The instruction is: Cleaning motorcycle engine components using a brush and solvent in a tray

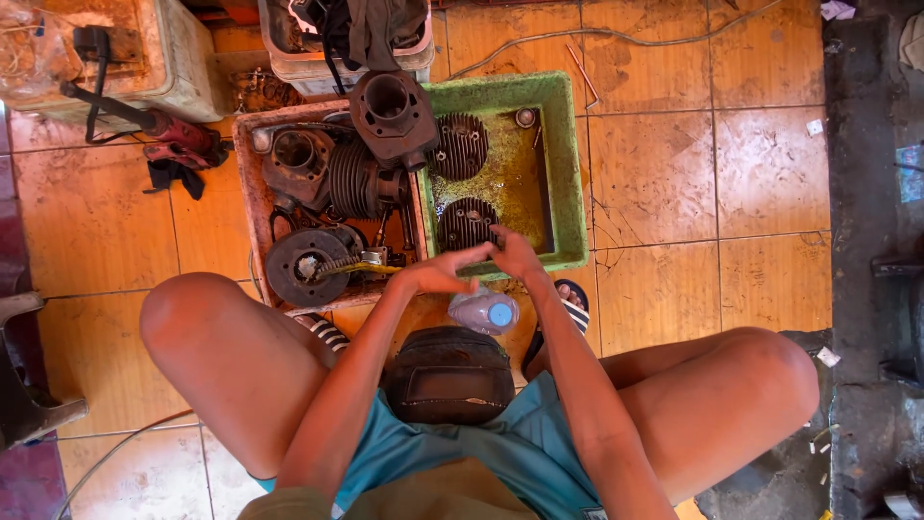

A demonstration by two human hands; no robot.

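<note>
Down at the near edge of the green tray (568,164), the left hand (438,274) and right hand (515,252) meet just beside a round finned metal part (469,221) lying in murky liquid; whether either grip holds anything I cannot tell. Judging by the slick tray, firm fingertip contact on the dark, greasy fins would work best. A clear plastic bottle (484,312) lies below the wrists.

- Your left hand (445,271) reaches forward, palm down, fingers stretched toward your right
- Your right hand (517,252) meets it, fingers bent, fingertips touching
- Both forearms run bare between your raised knees
</note>
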